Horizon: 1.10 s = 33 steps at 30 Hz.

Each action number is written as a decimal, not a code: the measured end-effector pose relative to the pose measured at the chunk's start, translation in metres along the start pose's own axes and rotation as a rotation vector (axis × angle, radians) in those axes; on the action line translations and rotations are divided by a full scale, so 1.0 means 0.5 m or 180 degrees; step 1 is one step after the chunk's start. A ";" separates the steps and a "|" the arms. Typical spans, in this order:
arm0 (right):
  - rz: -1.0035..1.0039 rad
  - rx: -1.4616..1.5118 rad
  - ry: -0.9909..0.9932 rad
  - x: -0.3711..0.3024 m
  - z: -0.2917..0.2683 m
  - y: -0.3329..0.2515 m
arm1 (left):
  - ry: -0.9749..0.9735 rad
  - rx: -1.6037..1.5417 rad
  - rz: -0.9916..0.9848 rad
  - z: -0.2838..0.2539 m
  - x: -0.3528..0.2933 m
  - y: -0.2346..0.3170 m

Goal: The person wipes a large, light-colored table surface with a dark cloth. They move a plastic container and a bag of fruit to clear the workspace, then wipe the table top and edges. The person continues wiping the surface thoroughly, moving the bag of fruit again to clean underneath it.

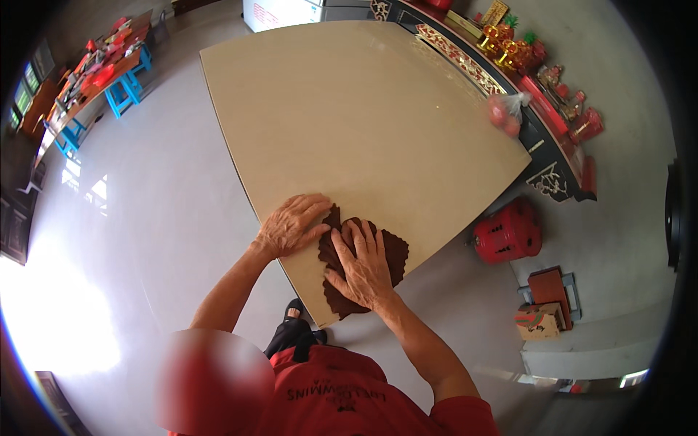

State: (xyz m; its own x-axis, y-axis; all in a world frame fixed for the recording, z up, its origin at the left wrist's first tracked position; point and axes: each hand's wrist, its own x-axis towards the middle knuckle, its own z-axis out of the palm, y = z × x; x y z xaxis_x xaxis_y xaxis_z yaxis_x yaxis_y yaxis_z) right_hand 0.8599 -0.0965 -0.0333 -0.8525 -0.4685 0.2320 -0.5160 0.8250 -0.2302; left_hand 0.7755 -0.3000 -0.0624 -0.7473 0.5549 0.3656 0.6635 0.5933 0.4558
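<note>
Lower centre of frame: right hand point(361, 267) lies flat on brown cloth point(395, 254), left hand point(289, 227) at its edge, neither clenched, apparently steadying it against tan tabletop point(327, 109).

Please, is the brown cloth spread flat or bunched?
The brown cloth is bunched: creases and an uneven outline show around the right hand.

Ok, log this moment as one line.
right hand: on brown scalloped cloth | left hand: at cloth's left edge | cloth: on tan tabletop

The tan table point(349, 120) bears a brown cloth point(395, 254) and plastic bag point(507, 116).
</note>
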 end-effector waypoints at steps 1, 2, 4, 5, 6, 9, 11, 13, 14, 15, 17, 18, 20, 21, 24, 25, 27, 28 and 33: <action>0.0001 -0.0018 -0.0051 0.006 0.002 0.010 | 0.0064 -0.0111 -0.0106 0.000 0.004 0.002; 0.0003 -0.0009 -0.0113 0.014 0.010 0.019 | 0.0109 -0.0218 -0.0230 0.000 0.001 0.000; -0.0008 0.0047 -0.0155 0.041 0.017 0.033 | 0.0202 -0.0317 -0.0315 -0.003 -0.001 -0.006; -0.0023 0.0106 -0.0134 0.061 0.021 0.037 | 0.0243 -0.0303 -0.0279 -0.005 -0.005 -0.012; -0.0040 0.0165 -0.0113 0.082 0.025 0.040 | 0.0285 -0.0286 -0.0245 -0.007 -0.008 -0.018; -0.0017 0.0031 -0.0184 0.145 0.045 0.073 | 0.0518 -0.0196 -0.0072 -0.004 -0.006 -0.024; -0.0109 0.0124 -0.0125 0.193 0.055 0.101 | 0.0550 -0.0288 -0.0061 -0.005 -0.002 -0.028; -0.0115 -0.0001 -0.0233 0.249 0.066 0.119 | 0.0482 -0.0308 -0.0068 -0.012 -0.005 -0.029; -0.0051 -0.0142 -0.0450 0.283 0.067 0.115 | 0.0459 -0.0357 -0.0156 -0.012 -0.013 -0.033; -0.0139 -0.0243 0.0128 0.297 0.093 0.136 | 0.0437 -0.0365 -0.0151 -0.010 -0.006 -0.027; -0.0109 -0.0318 0.0167 0.346 0.122 0.173 | 0.0393 -0.0339 -0.0169 -0.013 -0.005 -0.022; -0.0055 -0.0331 0.0234 0.375 0.130 0.181 | 0.0383 -0.0354 -0.0189 -0.013 -0.004 -0.021; -0.0001 -0.0517 0.0234 0.427 0.144 0.199 | 0.0386 -0.0352 -0.0140 -0.012 -0.003 -0.021; 0.0071 -0.0559 0.0251 0.454 0.152 0.198 | 0.0400 -0.0369 -0.0132 -0.013 -0.003 -0.022; 0.0217 -0.0692 0.0521 0.513 0.185 0.186 | 0.0432 -0.0436 -0.0076 -0.014 -0.007 -0.025; 0.0220 -0.0703 0.0530 0.524 0.187 0.173 | 0.0445 -0.0449 -0.0061 -0.013 -0.009 -0.025; 0.0078 -0.0581 0.0678 0.529 0.193 0.146 | 0.0487 -0.0466 -0.0053 -0.016 -0.011 -0.022; -0.0037 -0.0560 0.0716 0.517 0.198 0.136 | 0.0512 -0.0489 -0.0032 -0.012 -0.010 -0.024; -0.0800 0.0032 0.0712 0.398 0.183 0.083 | 0.0776 -0.0421 0.0040 -0.013 -0.006 -0.026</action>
State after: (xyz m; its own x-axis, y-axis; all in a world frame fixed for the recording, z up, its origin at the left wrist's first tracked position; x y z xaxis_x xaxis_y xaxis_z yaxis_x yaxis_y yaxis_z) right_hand 0.6612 -0.1841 -0.0830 -0.6595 -0.5751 0.4841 -0.7096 0.6888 -0.1484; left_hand 0.7690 -0.3130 -0.0642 -0.7362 0.3956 0.5491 0.6744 0.4971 0.5460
